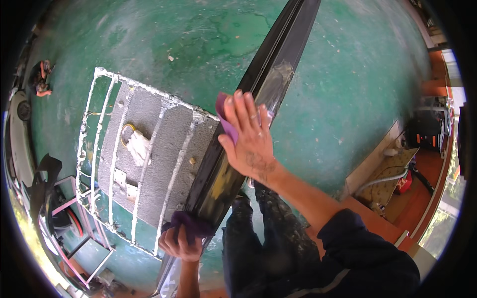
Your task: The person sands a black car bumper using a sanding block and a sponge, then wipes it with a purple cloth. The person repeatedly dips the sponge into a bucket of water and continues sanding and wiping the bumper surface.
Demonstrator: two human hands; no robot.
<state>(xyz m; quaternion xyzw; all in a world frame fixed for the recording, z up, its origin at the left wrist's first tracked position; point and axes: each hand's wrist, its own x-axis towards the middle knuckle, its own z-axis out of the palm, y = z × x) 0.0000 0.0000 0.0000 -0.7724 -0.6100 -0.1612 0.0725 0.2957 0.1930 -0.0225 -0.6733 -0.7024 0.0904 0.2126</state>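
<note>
A long dark car trim panel [201, 193] runs slantwise from top right to bottom left, with a dull sanded patch [276, 84] toward its far end and a yellowish patch [219, 186] nearer me. My right hand [252, 141] lies flat across the panel, fingers stretched out. Beneath its thumb side a purple sheet [225, 118], perhaps sandpaper, sticks out. Lower down, my left hand [182, 243] is closed on a dark purple cloth [191, 225] against the panel's near end. The fingertips there are partly hidden.
Under the panel stands a whitish, spattered metal rack [161, 114] over a grey speckled board [171, 134], with a tape roll [127, 133] and a crumpled white cloth [139, 148] on it. A pinkish metal frame [94, 238] is at left. Another person [40, 78] is far left.
</note>
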